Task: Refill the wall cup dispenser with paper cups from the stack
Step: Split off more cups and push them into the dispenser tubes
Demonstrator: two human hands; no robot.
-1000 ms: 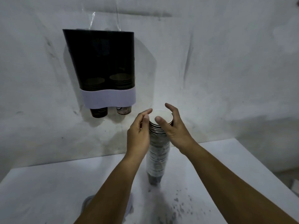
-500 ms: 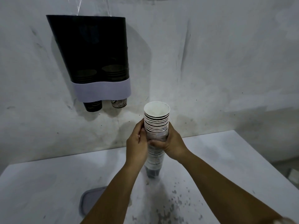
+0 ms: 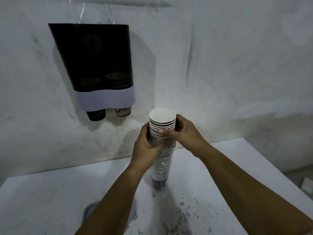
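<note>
Gripping the cup stack (image 3: 162, 131) in left hand (image 3: 147, 146) and right hand (image 3: 185, 133), dispenser (image 3: 100, 68) up-left, lid (image 3: 88, 212) below

Both hands are down off the rim since 1 s ago. Right hand (image 3: 184, 133) now grips the bared upper cups of the stack (image 3: 161, 146), thumb across the rims. Left hand (image 3: 145, 146) grips the plastic sleeve (image 3: 160, 168), now bunched lower, about ten rims exposed.
</note>
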